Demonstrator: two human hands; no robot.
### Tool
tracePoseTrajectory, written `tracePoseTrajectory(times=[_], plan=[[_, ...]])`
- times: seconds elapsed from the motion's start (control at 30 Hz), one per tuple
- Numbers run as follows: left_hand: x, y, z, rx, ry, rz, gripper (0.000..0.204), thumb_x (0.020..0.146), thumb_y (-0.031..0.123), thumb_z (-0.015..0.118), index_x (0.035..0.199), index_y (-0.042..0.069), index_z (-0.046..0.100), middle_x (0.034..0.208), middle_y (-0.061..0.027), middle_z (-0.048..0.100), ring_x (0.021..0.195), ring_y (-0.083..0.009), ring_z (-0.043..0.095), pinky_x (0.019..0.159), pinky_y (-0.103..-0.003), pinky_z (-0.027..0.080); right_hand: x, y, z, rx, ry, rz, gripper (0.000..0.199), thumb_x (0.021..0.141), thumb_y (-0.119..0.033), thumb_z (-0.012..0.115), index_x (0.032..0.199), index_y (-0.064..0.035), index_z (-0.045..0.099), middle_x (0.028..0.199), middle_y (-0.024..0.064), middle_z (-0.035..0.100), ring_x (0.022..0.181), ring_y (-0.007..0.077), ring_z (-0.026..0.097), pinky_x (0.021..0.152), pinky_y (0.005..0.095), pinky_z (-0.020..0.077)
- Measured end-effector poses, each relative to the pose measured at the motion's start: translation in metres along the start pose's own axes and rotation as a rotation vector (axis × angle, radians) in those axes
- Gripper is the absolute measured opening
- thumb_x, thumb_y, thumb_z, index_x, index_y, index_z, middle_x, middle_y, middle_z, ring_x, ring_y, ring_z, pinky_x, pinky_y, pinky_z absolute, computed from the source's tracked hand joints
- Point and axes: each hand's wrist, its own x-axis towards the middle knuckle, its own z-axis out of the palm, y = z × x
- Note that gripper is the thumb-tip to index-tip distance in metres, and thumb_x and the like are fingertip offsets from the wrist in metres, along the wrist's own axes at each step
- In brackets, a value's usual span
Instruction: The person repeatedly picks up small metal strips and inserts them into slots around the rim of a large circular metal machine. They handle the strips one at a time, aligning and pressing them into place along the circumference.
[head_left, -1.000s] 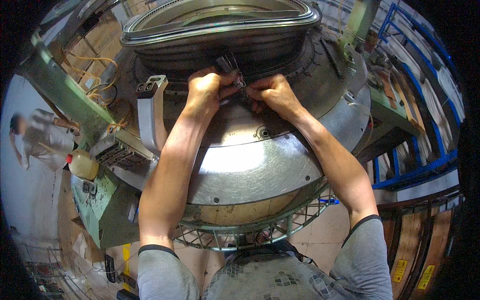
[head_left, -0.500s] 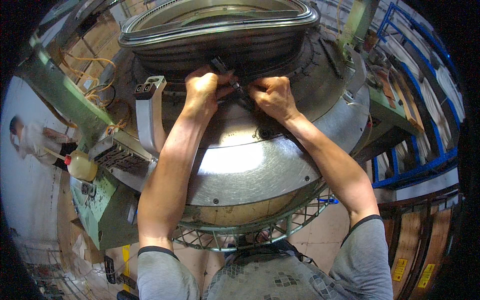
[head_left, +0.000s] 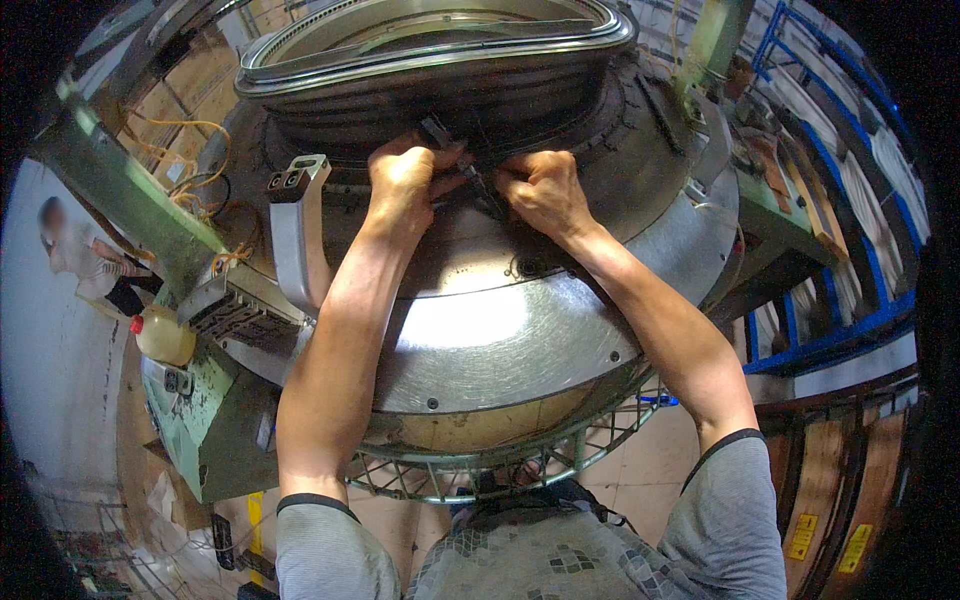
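Note:
A large round machine, probably a circular knitting machine, fills the middle, with a brushed metal ring plate [head_left: 480,370] in front and a dark cylinder wall [head_left: 440,105] behind. Both my hands reach in against the base of that wall. My left hand [head_left: 402,182] is closed, its thumb and fingers pinched on a small dark metal part [head_left: 478,182] that slants down to the right. Closed too, my right hand [head_left: 548,192] has its fingertips together beside the part's lower end; what lies between them is hidden.
A grey metal bracket [head_left: 298,230] rises close to my left forearm. Green machine legs [head_left: 140,180] stand on either side. A yellowish bottle with a red cap [head_left: 166,336] sits at left, near another person [head_left: 85,255]. A blue rack [head_left: 840,340] stands at right.
My hands stay almost in place at the metal part, with barely visible finger movement. The person at far left has moved a little up and to the right.

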Motion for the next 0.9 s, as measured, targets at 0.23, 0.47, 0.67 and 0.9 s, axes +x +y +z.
tracePoseTrajectory(times=[0.23,0.47,0.67,0.9], plan=[[0.005,-0.001,-0.002,-0.014,0.034,-0.018,0.028,0.087,0.001,0.049,0.111,-0.001,0.062,0.107,-0.014,0.067,0.101,-0.0283,0.068,0.088,-0.047,0.061,0.005,0.002,0.008,-0.107,0.002,-0.034,0.025,0.077,-0.016,0.067,0.06,0.0016,0.06,0.063,0.0254,0.06,0.058,0.0412,0.065,0.056,0.047,0.0512],[0.011,-0.006,-0.005,-0.016,0.077,0.079,0.031,0.085,-0.003,0.048,0.112,-0.001,0.063,0.109,-0.0148,0.066,0.097,-0.029,0.069,0.084,-0.045,0.062,0.048,-0.003,0.026,-0.115,0.18,0.041,0.018,0.086,-0.018,0.069,0.081,-0.0012,0.074,0.075,0.0232,0.067,0.07,0.0372,0.071,0.061,0.0422,0.0547],[0.009,-0.004,-0.004,-0.02,0.065,0.132,0.031,0.085,-0.003,0.048,0.112,-0.001,0.063,0.106,-0.0127,0.065,0.092,-0.026,0.068,0.083,-0.045,0.062,0.059,-0.007,0.023,-0.269,0.163,0.217,0.026,0.081,-0.031,0.08,0.088,-0.0063,0.078,0.08,0.0198,0.07,0.076,0.035,0.072,0.065,0.0403,0.0562],[0.009,-0.001,0.002,-0.031,0.101,0.139,0.032,0.083,-0.003,0.048,0.112,-0.001,0.063,0.105,-0.0124,0.066,0.092,-0.0243,0.068,0.08,-0.043,0.063,0.067,-0.016,0.01,0.352,0.175,0.469,0.026,0.088,-0.029,0.076,0.098,-0.0043,0.076,0.082,0.0145,0.075,0.067,0.0192,0.069,0.064,0.0334,0.0549]])
